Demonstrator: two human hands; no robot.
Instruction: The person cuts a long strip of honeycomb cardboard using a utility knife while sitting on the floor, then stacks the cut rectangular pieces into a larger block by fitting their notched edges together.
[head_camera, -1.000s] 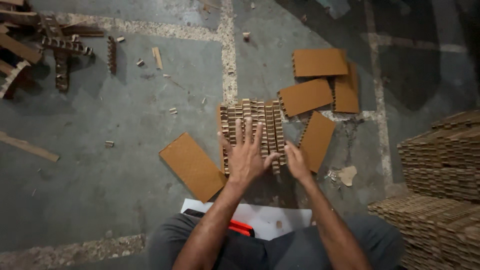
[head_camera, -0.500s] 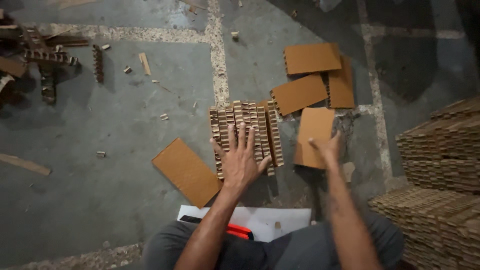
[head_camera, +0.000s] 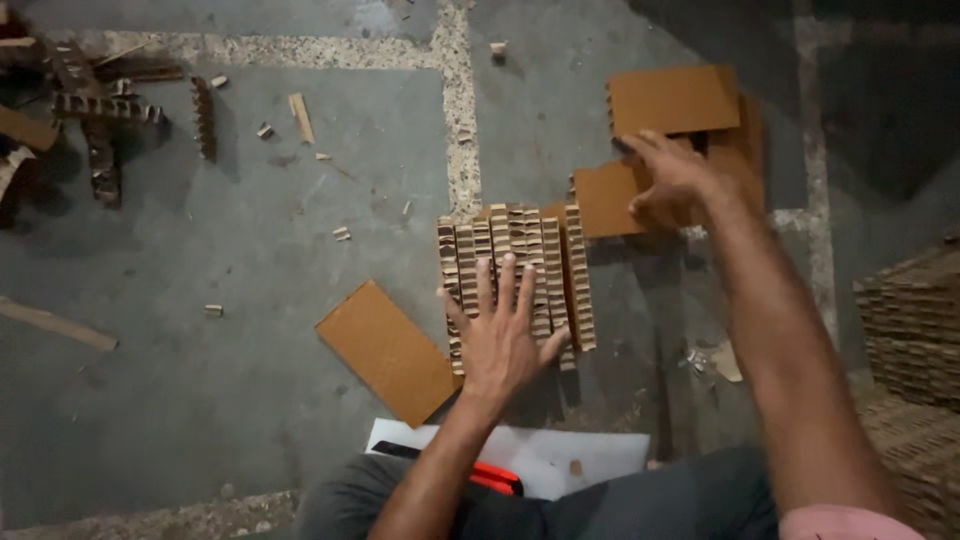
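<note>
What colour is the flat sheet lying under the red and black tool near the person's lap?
White. The flat sheet under the red and black tool shows best in the head view.

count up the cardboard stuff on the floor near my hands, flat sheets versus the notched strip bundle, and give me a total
Flat brown cardboard sheets: 4, one left of the left hand, one at top, one under the right hand, one partly hidden at the right.
Bundle of notched cardboard strips, under the left hand: 1.
Total: 5.

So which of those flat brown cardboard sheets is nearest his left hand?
The lone cardboard sheet lying slanted just left of the left hand; the others cluster farther up by the right hand.
</note>
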